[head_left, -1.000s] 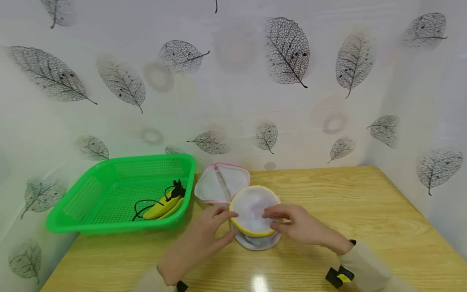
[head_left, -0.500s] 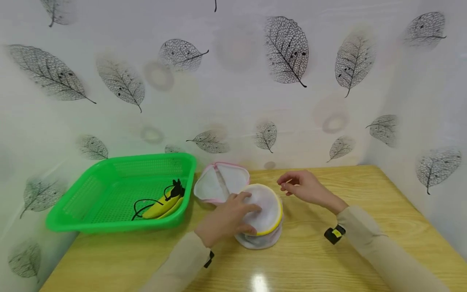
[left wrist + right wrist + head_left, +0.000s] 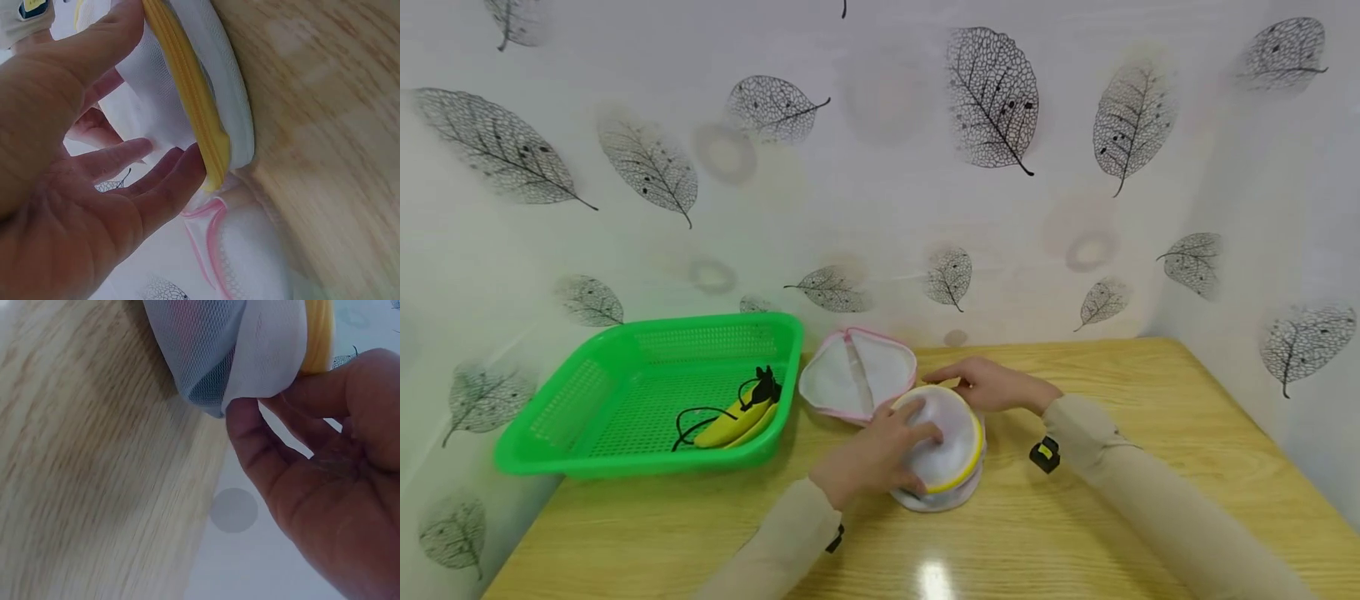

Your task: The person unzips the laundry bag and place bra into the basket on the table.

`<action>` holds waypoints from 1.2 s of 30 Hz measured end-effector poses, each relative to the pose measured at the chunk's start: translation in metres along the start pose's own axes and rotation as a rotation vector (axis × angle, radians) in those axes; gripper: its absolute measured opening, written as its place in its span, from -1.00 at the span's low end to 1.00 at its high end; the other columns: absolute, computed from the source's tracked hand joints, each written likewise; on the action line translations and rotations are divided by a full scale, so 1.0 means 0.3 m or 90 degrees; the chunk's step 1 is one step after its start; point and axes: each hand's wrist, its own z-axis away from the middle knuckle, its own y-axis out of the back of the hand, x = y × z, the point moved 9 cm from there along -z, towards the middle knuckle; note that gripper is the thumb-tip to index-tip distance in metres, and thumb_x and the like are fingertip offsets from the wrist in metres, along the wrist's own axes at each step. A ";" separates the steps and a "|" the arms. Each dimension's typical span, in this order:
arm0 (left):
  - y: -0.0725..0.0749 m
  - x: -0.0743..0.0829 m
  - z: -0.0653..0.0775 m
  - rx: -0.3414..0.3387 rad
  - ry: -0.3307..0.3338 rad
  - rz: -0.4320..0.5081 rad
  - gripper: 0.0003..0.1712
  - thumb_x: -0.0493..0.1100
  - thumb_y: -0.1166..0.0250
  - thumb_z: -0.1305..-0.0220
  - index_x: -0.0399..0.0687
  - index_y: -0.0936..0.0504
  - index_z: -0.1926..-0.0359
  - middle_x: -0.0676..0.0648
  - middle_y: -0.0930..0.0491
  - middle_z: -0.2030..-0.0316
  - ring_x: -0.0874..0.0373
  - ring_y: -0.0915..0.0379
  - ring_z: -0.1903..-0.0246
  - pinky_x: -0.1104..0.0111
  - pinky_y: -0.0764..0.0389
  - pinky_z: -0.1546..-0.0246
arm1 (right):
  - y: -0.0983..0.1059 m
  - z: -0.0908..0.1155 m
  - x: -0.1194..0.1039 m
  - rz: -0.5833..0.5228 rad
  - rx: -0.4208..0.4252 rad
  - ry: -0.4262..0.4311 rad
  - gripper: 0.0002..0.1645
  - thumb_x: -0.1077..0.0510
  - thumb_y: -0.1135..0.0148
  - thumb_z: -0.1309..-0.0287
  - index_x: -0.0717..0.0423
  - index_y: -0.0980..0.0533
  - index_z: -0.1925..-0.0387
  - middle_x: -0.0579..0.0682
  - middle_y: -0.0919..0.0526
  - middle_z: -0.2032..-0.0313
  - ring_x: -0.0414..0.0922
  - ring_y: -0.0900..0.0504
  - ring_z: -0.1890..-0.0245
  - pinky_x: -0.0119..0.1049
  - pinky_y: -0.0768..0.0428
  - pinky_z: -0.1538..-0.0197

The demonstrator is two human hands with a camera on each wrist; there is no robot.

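A round white mesh laundry bag (image 3: 951, 446) with a yellow zip band stands on the wooden table in the head view. My left hand (image 3: 880, 450) spans its top, and in the left wrist view the thumb and fingers hold it by the yellow zip band (image 3: 194, 100). At the far right side of this bag is my right hand (image 3: 996, 385). In the right wrist view its thumb and fingers pinch the white mesh edge (image 3: 269, 356) below the yellow band. Behind lies a pink-trimmed white mesh bag (image 3: 831, 379), apart from both hands.
At the left stands a green plastic basket (image 3: 647, 400). Inside it lie a yellow banana-shaped pouch (image 3: 730, 427) and a black cord (image 3: 688, 412). A leaf-patterned curtain (image 3: 880, 208) hangs along the table's back edge (image 3: 1075, 343).
My left hand has moved right onto the top of the yellow-zipped laundry bag. My right hand left it, went up and right, then came back to its far edge and pinched the mesh.
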 end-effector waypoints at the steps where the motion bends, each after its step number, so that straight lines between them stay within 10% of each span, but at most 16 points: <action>1: -0.002 0.000 0.000 0.002 -0.001 -0.004 -0.30 0.10 -0.58 -0.02 0.12 -0.57 -0.19 -0.27 -0.27 -0.46 -0.35 -0.22 -0.43 -0.11 -0.30 -0.45 | -0.005 -0.006 -0.001 0.001 -0.009 0.009 -0.46 0.40 -0.02 -0.34 0.20 -0.53 -0.30 0.19 -0.67 -0.20 -0.27 -0.41 0.50 -0.42 -0.46 0.29; 7: -0.010 0.004 0.001 0.012 -0.015 -0.032 -0.29 0.15 -0.56 -0.01 0.12 -0.54 -0.18 -0.22 -0.30 -0.42 -0.26 -0.29 -0.40 -0.08 -0.30 -0.45 | -0.007 -0.027 0.002 0.018 -0.009 0.020 -0.66 0.32 -0.09 -0.37 0.17 -0.63 -0.08 0.09 -0.75 -0.03 -0.06 -0.70 0.02 -0.30 -0.63 0.00; 13: -0.014 0.007 -0.003 0.016 -0.028 -0.039 -0.28 0.16 -0.57 0.01 0.11 -0.54 -0.16 -0.22 -0.35 -0.39 -0.18 -0.35 -0.39 -0.08 -0.19 -0.51 | 0.004 -0.037 0.020 0.065 0.054 0.006 -0.83 0.31 -0.11 -0.41 0.13 -0.63 0.21 -0.04 -0.73 0.27 -0.26 -0.59 0.27 -0.31 -0.60 0.12; 29: -0.018 -0.020 -0.003 -0.007 0.040 0.006 -0.32 0.17 -0.56 0.00 0.24 -0.53 -0.15 -0.23 -0.06 -0.58 -0.35 -0.31 -0.34 0.00 -0.56 -0.25 | 0.026 -0.008 -0.002 0.130 0.152 0.043 -0.84 0.34 -0.17 -0.37 0.16 -0.66 0.18 0.02 -0.78 0.23 -0.08 -0.74 0.20 -0.15 -0.70 0.08; 36: -0.022 -0.019 -0.018 -0.043 0.051 0.004 -0.31 0.17 -0.56 -0.01 0.26 -0.48 -0.14 -0.26 0.00 -0.61 -0.32 -0.25 -0.45 -0.07 -0.37 -0.41 | 0.027 0.005 0.017 0.129 0.158 0.036 -0.83 0.36 -0.17 -0.36 0.14 -0.66 0.17 0.02 -0.78 0.24 -0.12 -0.73 0.24 -0.23 -0.69 0.13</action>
